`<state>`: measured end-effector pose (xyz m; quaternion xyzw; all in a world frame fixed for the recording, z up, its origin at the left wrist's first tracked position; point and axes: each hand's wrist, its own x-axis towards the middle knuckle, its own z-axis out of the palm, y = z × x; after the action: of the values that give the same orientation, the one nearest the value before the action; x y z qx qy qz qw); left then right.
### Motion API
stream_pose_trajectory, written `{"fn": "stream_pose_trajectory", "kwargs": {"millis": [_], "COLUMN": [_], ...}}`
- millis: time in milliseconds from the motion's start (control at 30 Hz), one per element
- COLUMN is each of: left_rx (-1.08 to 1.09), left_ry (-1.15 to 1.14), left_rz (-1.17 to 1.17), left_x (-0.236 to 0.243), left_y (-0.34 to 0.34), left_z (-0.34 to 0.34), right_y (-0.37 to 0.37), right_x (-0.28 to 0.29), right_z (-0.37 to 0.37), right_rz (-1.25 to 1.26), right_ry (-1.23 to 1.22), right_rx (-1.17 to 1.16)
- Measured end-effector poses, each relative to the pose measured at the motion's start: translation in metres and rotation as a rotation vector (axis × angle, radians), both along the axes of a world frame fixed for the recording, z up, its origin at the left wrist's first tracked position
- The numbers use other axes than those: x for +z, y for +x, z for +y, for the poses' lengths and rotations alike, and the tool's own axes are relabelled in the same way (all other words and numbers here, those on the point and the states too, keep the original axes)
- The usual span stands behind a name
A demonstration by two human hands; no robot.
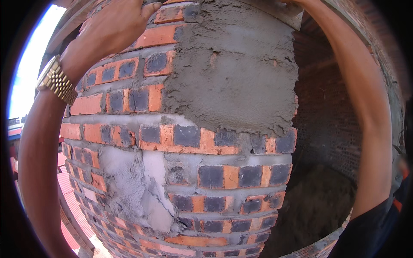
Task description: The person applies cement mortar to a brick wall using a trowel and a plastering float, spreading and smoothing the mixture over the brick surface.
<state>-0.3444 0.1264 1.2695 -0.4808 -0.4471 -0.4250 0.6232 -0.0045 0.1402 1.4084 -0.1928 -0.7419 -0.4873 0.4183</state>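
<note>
Fresh grey mortar (241, 77) coats the upper right part of a brick wall (185, 176), with a rough, ragged lower border. My left hand (114, 28) is raised at the top left in front of the bricks, its thumb pointing right. It looks closed, but its other fingers and whatever they hold are cut off by the upper edge. At the top right a wooden board (284, 15) lies across the upper mortar, its end near the wall's corner. My right hand (296, 2) barely shows there, closed on the board; most of it is out of view.
A smoother grey mortar patch (133, 185) covers bricks lower left. Right of the wall's corner is a dark opening (325, 129) with an inner brick wall. Timber (73, 23) stands at the upper left. Pink corrugated roofing (71, 202) lies far below on the left.
</note>
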Motion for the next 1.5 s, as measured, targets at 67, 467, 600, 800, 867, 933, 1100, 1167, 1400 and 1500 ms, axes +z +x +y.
{"fn": "stream_pose_trajectory", "kwargs": {"millis": [67, 467, 600, 800, 867, 933, 1100, 1167, 1400, 1500], "left_rx": [0.049, -0.037, -0.039, -0.102, -0.072, -0.116, -0.56, -0.639, -1.289, -1.462], "left_ry": [0.013, -0.16, -0.172, -0.233, -0.239, -0.271, -0.458, -0.468, -1.282, -1.834], "left_rz": [0.006, -0.011, -0.009, 0.057, 0.035, -0.001, -0.012, -0.301, -0.521, -0.859], "left_x": [0.012, 0.097, 0.139, 0.151, 0.16, 0.156, 0.167, 0.092, -0.229, -0.41], "left_y": [0.006, 0.094, 0.12, 0.166, 0.183, 0.191, 0.131, 0.153, 0.146, 0.179], "left_z": [-0.005, -0.011, -0.005, -0.011, -0.013, -0.023, -0.034, -0.024, -0.046, -0.049], "right_y": [-0.014, 0.013, 0.007, 0.047, 0.065, 0.086, 0.139, 0.199, 0.242, 0.218], "right_x": [-0.017, 0.095, 0.068, 0.069, 0.067, 0.063, -0.006, -0.032, -0.363, -0.484], "right_z": [-0.014, 0.019, 0.013, 0.021, 0.021, 0.016, 0.042, 0.07, 0.014, -0.015], "right_rz": [0.052, 0.392, 0.516, 0.516, 0.527, 0.542, 0.708, 0.747, 1.245, 1.236], "right_ry": [-0.094, 0.056, -0.034, -0.113, -0.15, -0.197, -0.438, -0.331, -0.759, -0.952], "right_rx": [0.008, -0.213, -0.151, -0.174, -0.176, -0.171, -0.054, -0.119, 0.491, 0.669]}}
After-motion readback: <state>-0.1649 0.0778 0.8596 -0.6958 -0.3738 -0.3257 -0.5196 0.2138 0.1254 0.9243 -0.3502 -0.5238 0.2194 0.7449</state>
